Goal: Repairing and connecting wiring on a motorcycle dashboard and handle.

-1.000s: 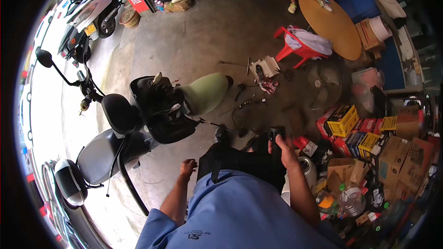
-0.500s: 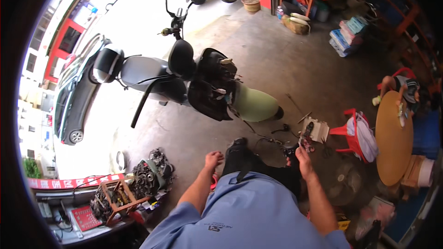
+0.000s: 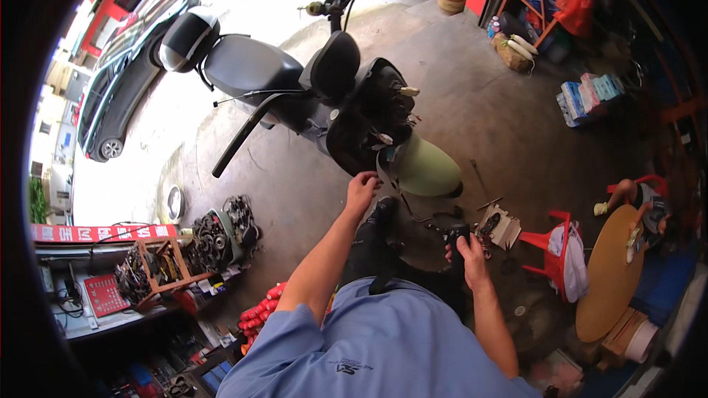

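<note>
A scooter stands in front of me, its front panels off and wires exposed. Its pale green front fender (image 3: 428, 168) faces my side. My left hand (image 3: 361, 193) reaches up to the lower edge of the scooter's black front body (image 3: 352, 140), near the fender. Its fingers are loosely bent, with nothing visible in them; whether they touch the scooter I cannot tell. Lower right, my right hand (image 3: 467, 256) is closed around a small black part (image 3: 456, 233), mostly covered by the fingers. Dark cable (image 3: 414, 215) runs on the floor between that part and the fender.
Beside my right hand lies a piece of cardboard (image 3: 503, 227) with dark parts on it. A red plastic chair (image 3: 547, 250) and an oval table (image 3: 612, 273) with a seated person stand at right. Engine parts (image 3: 210, 239) sit at left. A car (image 3: 122, 96) is parked outside.
My left hand has moved up and forward to the scooter's front. The right hand has shifted slightly left, still on the black part. The view has moved closer to the scooter.
</note>
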Tool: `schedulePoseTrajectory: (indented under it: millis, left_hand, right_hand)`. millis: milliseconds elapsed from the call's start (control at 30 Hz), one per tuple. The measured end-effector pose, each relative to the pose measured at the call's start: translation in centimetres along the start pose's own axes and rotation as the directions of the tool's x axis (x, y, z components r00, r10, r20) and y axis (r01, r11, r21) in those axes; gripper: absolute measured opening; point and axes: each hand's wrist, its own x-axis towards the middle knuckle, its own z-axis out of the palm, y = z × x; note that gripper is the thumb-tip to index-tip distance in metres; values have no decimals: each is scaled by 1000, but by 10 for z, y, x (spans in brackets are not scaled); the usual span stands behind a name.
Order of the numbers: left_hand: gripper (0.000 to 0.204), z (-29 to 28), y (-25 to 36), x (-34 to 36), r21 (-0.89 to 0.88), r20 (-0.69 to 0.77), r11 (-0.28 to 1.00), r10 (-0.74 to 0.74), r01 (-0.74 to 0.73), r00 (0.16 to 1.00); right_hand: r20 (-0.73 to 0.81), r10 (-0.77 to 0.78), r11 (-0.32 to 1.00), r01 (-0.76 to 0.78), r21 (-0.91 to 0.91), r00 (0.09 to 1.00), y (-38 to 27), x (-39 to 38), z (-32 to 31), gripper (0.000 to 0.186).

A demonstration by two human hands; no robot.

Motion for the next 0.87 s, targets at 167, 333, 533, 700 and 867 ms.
schedulePoseTrajectory:
  millis: [167, 333, 533, 700, 867]
  left_hand:
    - [37, 8, -7, 62, 364, -170, 910, 275, -199, 946]
    - [51, 41, 0, 85, 485, -189, 870, 200, -86, 961]
    - [48, 65, 6, 100, 552, -268, 833, 161, 15, 950]
    - [47, 60, -5, 110, 573, -266, 819, 210, -21, 941]
    - [44, 51, -13, 122, 455, -268, 890, 159, -20, 950]
  right_hand:
    - [-29, -34, 989, 30, -146, 999, -14, 22, 28, 34]
    - [-90, -10, 980, -9, -198, 996, -18, 21, 30, 35]
    - [-200, 12, 976, -55, -211, 980, -5, -5, 21, 40]
    - [-219, 74, 978, -114, -178, 973, 7, -19, 11, 36]
    - [-205, 70, 973, -112, -201, 976, 6, -17, 6, 38]
